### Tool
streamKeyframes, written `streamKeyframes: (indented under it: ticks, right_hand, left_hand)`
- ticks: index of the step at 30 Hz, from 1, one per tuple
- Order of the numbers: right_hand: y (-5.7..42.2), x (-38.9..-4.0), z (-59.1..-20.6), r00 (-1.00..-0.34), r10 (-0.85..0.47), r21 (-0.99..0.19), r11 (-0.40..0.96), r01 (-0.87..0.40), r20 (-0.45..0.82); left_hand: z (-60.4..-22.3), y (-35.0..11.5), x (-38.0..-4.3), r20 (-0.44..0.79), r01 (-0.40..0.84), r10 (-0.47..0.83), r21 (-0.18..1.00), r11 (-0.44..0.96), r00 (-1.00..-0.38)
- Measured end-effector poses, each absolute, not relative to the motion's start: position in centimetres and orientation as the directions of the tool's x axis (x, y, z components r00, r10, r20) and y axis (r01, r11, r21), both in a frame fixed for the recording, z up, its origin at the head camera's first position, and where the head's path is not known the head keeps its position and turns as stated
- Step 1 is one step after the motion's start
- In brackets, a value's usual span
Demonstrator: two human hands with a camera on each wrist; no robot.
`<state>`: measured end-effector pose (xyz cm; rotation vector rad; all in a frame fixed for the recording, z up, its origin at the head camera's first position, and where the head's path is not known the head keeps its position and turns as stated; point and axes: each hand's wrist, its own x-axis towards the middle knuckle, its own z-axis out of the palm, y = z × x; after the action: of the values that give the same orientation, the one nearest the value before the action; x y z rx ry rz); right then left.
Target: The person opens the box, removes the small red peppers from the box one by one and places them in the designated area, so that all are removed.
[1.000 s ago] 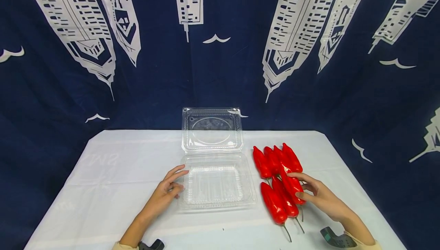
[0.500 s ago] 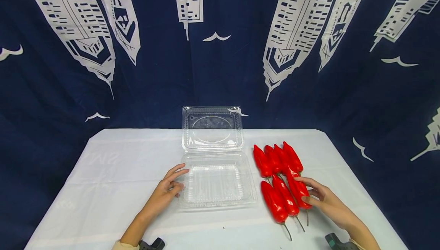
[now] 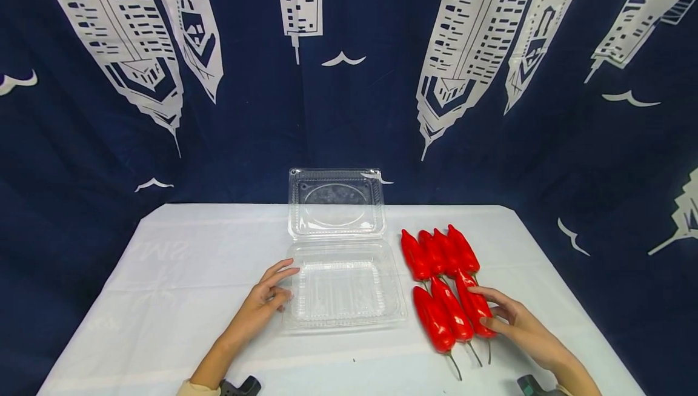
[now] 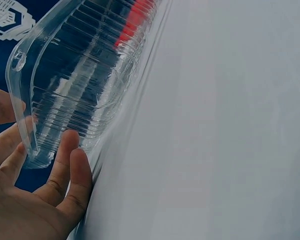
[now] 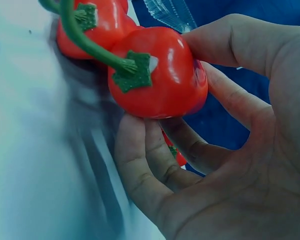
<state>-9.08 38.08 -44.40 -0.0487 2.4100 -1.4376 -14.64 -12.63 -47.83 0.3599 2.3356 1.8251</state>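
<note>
A clear plastic clamshell container (image 3: 349,317) lies open, its lid (image 3: 337,208) tilted back at the far side. My left hand (image 3: 265,293) holds its left rim; in the left wrist view the thumb and fingers (image 4: 80,175) lie on either side of the clear edge. My right hand (image 3: 515,320) grips a red chili pepper (image 3: 473,302), the rightmost of the front row. In the right wrist view this pepper (image 5: 157,75) shows its green cap and stem toward the camera, with the thumb and index above and other fingers beneath.
Two more red peppers (image 3: 434,320) lie beside the held one, stems toward me. Behind them a back row of several red peppers (image 3: 415,255) runs along the container's right. All rest on a white-covered table (image 3: 180,305) in front of a dark blue printed curtain (image 3: 245,141).
My right hand has moved right and toward me with its pepper, which has slid away from the back row and beside the middle front pepper. My left hand stays still.
</note>
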Motion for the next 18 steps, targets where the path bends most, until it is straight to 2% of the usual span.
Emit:
streamKeyframes:
  ticks: [18]
  right_hand:
    - [38.13, -8.99, -44.93, -0.946, -0.185, -0.844, 0.519, 0.138, -0.268]
  left_hand:
    - [-47.89, -12.69, -14.70, 0.040, 0.111, 0.296, 0.968, 0.226, -0.954]
